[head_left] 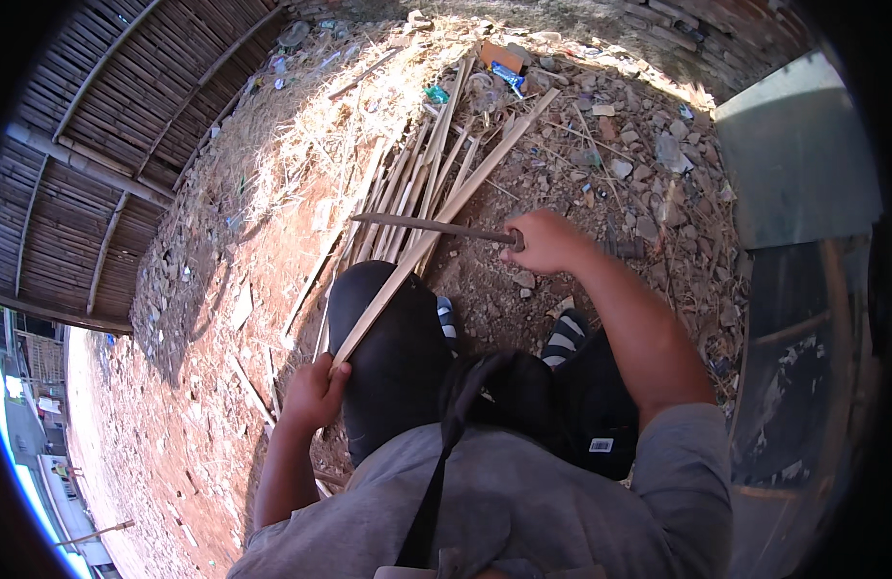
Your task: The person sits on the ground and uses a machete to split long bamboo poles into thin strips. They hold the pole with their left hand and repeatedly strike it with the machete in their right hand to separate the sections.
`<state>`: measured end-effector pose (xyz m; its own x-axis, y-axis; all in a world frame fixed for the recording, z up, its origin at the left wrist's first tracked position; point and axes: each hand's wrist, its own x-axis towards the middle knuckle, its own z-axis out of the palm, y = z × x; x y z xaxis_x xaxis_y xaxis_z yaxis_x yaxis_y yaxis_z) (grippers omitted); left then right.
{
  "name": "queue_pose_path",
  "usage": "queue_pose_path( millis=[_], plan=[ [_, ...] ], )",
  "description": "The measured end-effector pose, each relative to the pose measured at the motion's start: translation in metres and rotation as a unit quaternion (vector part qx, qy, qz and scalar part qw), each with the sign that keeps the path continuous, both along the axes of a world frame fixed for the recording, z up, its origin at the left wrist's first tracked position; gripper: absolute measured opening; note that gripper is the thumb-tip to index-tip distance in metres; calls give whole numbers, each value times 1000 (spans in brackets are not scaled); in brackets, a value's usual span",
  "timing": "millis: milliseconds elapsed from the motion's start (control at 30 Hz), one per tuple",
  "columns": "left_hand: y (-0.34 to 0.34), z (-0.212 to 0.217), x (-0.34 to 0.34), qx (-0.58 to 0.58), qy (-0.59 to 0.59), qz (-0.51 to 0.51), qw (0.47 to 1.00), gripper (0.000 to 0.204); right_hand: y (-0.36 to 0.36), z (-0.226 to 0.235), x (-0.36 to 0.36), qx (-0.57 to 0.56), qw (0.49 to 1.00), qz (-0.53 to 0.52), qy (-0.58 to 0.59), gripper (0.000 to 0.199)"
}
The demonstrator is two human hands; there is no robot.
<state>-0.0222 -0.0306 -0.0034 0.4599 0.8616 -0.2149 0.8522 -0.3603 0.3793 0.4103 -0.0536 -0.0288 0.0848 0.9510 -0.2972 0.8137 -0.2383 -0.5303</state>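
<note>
My left hand is closed round the near end of a long, pale bamboo strip. The strip slants up and away to the right across my left knee. In my right hand is a machete with a narrow dark blade pointing left. Its blade crosses over the strip beyond the knee; I cannot tell whether the two touch. My right fingers cover most of the handle. Under and beyond the strip lies a pile of similar bamboo strips on the ground.
Rubble and broken stones cover the ground to the right, with litter and an orange-brown box farther off. A woven bamboo wall stands at the left. A grey-green panel rises at the right. My sandalled feet are close by.
</note>
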Motion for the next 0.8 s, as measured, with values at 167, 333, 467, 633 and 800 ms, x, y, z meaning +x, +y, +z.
queue_pose_path(
  millis=[167, 333, 467, 633, 800],
  plan=[
    [0, 2, 0, 23, 17, -14, 1000, 42, -2, -21, 28, 5, 997, -71, 24, 51],
    [-3, 1, -1, 34, 11, -20, 999, 40, -2, 6, -12, 42, 998, 30, -22, 40],
    [0, 1, -1, 38, 9, -37, 999, 39, 1, -20, 11, 25, 998, 61, -15, 34],
    [-1, 3, 4, 31, 19, -8, 999, 39, 0, -18, 3, 53, 998, 12, 16, 38],
    [-6, 2, 9, 43, 19, -34, 998, 39, 1, -17, 7, 27, 999, 22, -6, 41]
  ],
)
